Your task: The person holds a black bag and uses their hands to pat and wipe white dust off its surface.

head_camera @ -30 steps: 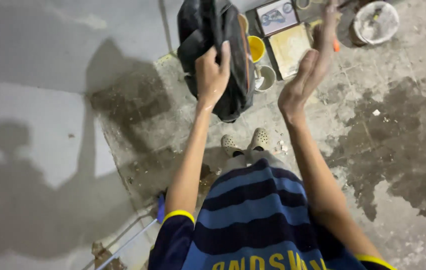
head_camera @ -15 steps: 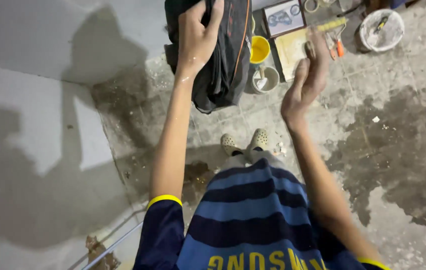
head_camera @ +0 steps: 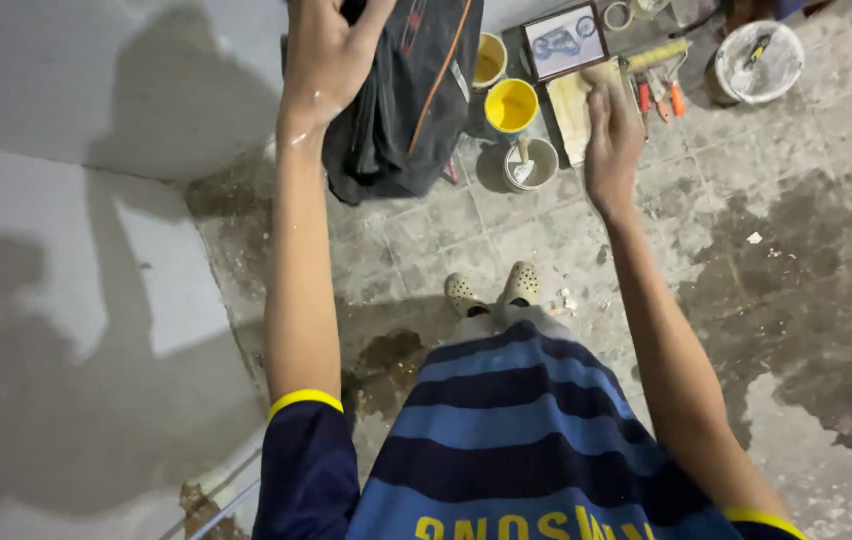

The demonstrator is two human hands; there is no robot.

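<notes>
**Handling the dark bag at the wall**

The dark bag (head_camera: 406, 100) is the largest item in play: it hangs against the grey wall (head_camera: 96, 90), its lower end close above the tiled floor (head_camera: 746, 300). The left hand (head_camera: 331, 45) grips its upper left edge, fingers closed on the fabric and partly cut off by the top of the view. The right hand (head_camera: 611, 135) is open, fingers straight and together, holding nothing; it is raised well to the right of the bag, in front of the floor items.

To handle the bag well, judging from this view, keep the closed grip high on the fabric and bring the free hand in to support the opposite side — a one-sided hold lets the bag twist and sag.

Obstructions lie directly below and to the right. A flat yellowish board (head_camera: 571, 110) and a framed picture (head_camera: 566, 42) lie on the floor; a white bucket (head_camera: 758, 62) stands further right. Nearer the bag stand a yellow cup (head_camera: 512, 105) and a pale cup (head_camera: 531, 163) — both could be knocked over by the bag's lower end. Damp patches darken the tiles near the person's pale shoes (head_camera: 494, 290).
</notes>
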